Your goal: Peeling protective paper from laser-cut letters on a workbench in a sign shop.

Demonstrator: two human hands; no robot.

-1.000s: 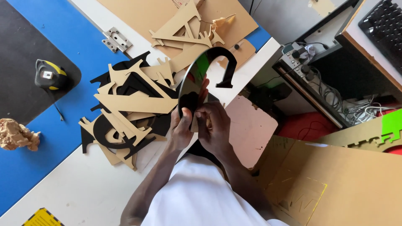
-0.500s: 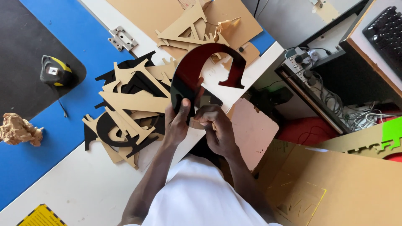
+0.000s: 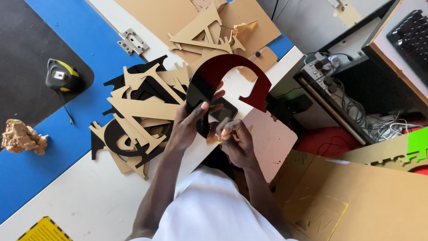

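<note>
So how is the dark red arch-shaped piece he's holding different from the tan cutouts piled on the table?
The dark red arch-shaped piece is glossy and reflective; the tan cutouts look matte, like cardboard or paper-covered. The red piece is raised off the table, gripped at one leg by the left hand with the right hand at its base, while the tan cutouts lie flat and overlapping. The red piece is curved; the tan ones are mostly straight and angular. Both are flat, letter-like cut shapes.
</note>
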